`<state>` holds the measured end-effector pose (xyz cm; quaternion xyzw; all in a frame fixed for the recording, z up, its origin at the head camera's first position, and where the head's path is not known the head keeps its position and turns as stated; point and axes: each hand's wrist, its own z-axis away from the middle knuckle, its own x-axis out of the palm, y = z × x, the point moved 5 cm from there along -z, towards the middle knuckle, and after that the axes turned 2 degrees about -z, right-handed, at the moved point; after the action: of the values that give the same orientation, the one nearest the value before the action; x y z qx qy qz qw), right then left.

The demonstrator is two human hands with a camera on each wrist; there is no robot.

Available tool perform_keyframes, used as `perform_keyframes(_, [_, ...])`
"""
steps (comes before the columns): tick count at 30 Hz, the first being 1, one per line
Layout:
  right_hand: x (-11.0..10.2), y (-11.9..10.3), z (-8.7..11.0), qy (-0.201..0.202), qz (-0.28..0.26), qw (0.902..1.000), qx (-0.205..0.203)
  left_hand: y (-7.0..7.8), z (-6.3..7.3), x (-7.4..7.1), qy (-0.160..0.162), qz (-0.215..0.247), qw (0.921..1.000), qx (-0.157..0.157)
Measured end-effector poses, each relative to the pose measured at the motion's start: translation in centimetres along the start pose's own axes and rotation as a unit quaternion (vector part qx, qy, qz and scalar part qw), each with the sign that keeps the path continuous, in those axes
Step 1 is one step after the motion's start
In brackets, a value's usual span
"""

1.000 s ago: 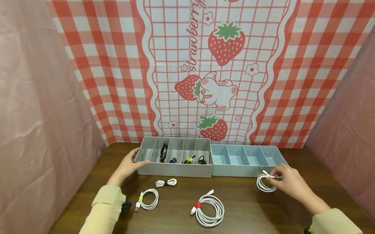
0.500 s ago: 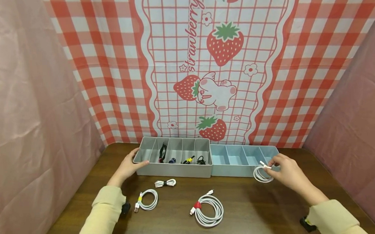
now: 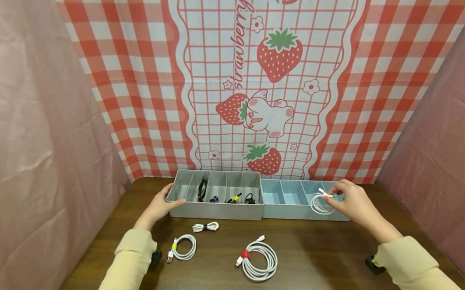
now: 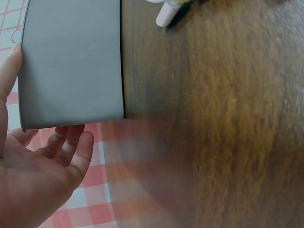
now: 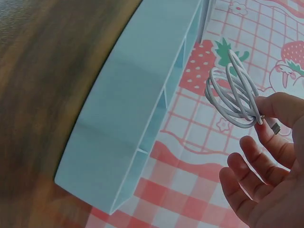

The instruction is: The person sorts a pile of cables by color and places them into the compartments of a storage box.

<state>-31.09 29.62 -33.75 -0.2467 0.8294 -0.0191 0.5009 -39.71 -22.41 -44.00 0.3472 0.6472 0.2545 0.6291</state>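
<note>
A coiled white cable [image 5: 242, 102] is pinched in the right hand's [image 3: 355, 204] grip, its loop left of the fingertips, overlapping the right half of the pale-blue plastic divided box [image 3: 287, 211], whose long axis follows the surface's [image 3: 301, 255] back edge. The right forearm angles in from the near right corner; the left hand [image 3: 158, 206] grips the grey plastic divided box's [image 3: 216, 211] left end.
</note>
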Motion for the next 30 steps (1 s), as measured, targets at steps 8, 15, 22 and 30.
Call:
perform_keyframes(8, [-0.1,-0.2,-1.1,0.008,-0.006,1.0000,-0.001,0.0,0.0,0.0,0.005,0.000,1.0000,0.005])
perform_keyframes(15, [0.2,-0.3,-1.9,0.008,-0.013,0.9999,0.008,-0.2,0.1,-0.2,0.018,-0.010,0.9998,0.002])
perform_keyframes(22, [0.5,-0.6,-2.8,0.008,-0.031,0.9994,0.017,-0.1,0.1,-0.6,0.026,-0.024,0.9994,0.005])
perform_keyframes(30, [1.5,-1.2,-4.0,-0.002,-0.050,0.9982,0.034,0.0,0.3,-0.6,0.016,-0.014,0.9997,0.006])
